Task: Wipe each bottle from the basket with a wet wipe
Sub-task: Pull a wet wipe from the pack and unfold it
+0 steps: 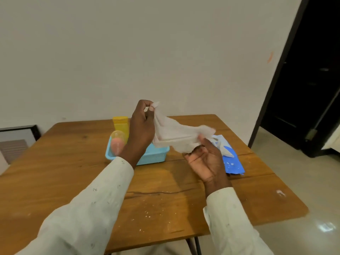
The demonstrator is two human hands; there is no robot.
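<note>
A white wet wipe (176, 134) is stretched in the air between both hands, above the table. My left hand (142, 128) pinches its upper corner between thumb and forefinger. My right hand (205, 156), palm up, grips the lower end. Behind my left hand sits a light blue basket (156, 155) holding a yellow bottle (120, 126) and a pink bottle with a clear cap (117, 142). My left wrist hides part of the basket. A blue wet-wipe pack (232, 163) lies on the table behind my right hand, a wipe poking out of it.
The wooden table (55, 172) stands against a pale wall, with white specks near its front edge. A framed picture (17, 138) leans on the wall at far left. A dark doorway (311, 70) opens at right, over a glossy floor.
</note>
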